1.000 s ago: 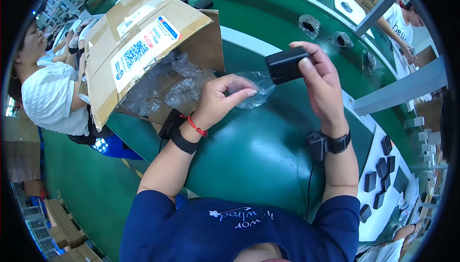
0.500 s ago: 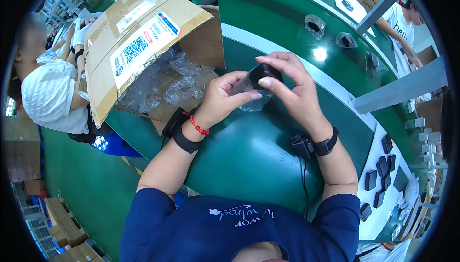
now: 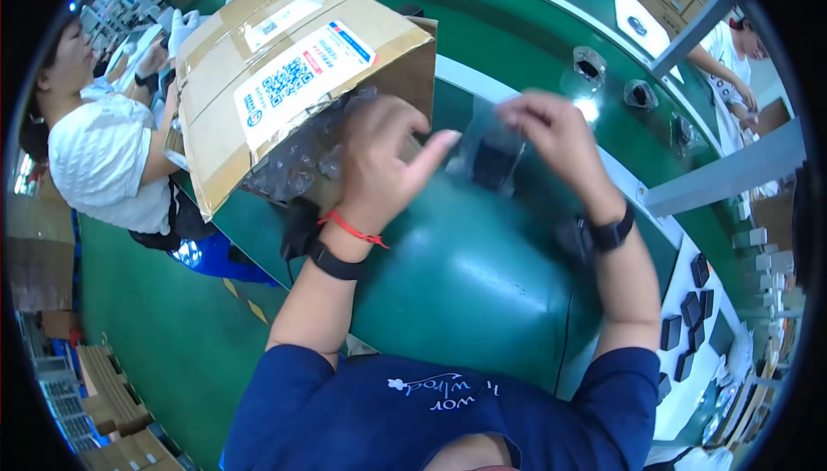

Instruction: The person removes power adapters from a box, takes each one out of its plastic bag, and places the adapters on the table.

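My left hand (image 3: pixel 383 156) and my right hand (image 3: pixel 551 139) are raised over the green conveyor belt (image 3: pixel 465 281), both pinching the top of a clear plastic bag (image 3: pixel 495 148). A small black device (image 3: pixel 493 165) hangs inside the bag between the hands. The left wrist carries a red string and a black band, the right wrist a black watch. An open cardboard box (image 3: pixel 293 66) full of clear plastic bags (image 3: pixel 297 169) lies just left of my left hand.
A person in a white shirt (image 3: pixel 103 161) sits at the left. More bagged black devices (image 3: pixel 590 66) lie further along the belt. Black parts (image 3: pixel 689 316) rest on a white surface at the right. Another person (image 3: pixel 732 57) works at the top right.
The black device went from my right hand into the clear bag. Both hands rose and now hold the bag's top edge apart.
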`<state>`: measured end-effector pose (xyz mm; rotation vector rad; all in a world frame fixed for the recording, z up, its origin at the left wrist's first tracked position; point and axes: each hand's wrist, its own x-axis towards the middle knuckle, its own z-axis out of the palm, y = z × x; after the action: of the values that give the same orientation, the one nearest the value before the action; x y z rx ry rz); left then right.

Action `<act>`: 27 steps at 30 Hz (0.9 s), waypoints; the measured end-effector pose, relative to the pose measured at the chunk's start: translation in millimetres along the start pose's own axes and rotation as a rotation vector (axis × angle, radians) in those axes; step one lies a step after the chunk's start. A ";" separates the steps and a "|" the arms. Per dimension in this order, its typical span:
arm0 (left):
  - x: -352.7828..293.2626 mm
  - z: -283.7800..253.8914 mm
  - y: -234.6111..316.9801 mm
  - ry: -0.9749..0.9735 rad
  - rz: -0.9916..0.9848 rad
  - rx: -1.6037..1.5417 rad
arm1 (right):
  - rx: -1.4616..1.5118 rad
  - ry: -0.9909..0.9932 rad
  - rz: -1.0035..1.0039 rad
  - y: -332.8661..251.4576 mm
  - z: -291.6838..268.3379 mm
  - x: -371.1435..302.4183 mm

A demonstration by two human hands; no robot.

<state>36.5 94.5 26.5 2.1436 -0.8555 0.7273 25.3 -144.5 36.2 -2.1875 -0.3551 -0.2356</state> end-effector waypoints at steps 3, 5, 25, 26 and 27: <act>-1.9 -2.9 -12.5 0.060 -0.164 0.427 | -0.256 0.236 -0.121 27.4 -31.5 56.3; -9.4 -2.9 -24.3 0.020 -0.139 0.461 | -0.442 0.391 -0.159 42.6 -47.7 95.3; -16.9 30.5 -53.6 -0.143 -0.348 -0.127 | -0.524 -0.086 0.074 113.8 115.7 211.8; -10.1 39.7 -50.3 -0.103 -0.329 -0.237 | -0.408 -0.076 0.086 143.9 97.1 217.0; -8.2 46.8 -53.1 -0.062 -0.323 -0.332 | -0.279 -0.077 0.091 164.6 87.9 216.8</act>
<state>82.0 89.5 -28.1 1.9458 -0.5913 0.3300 288.2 -131.3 -75.7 -2.4859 -0.2776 -0.1586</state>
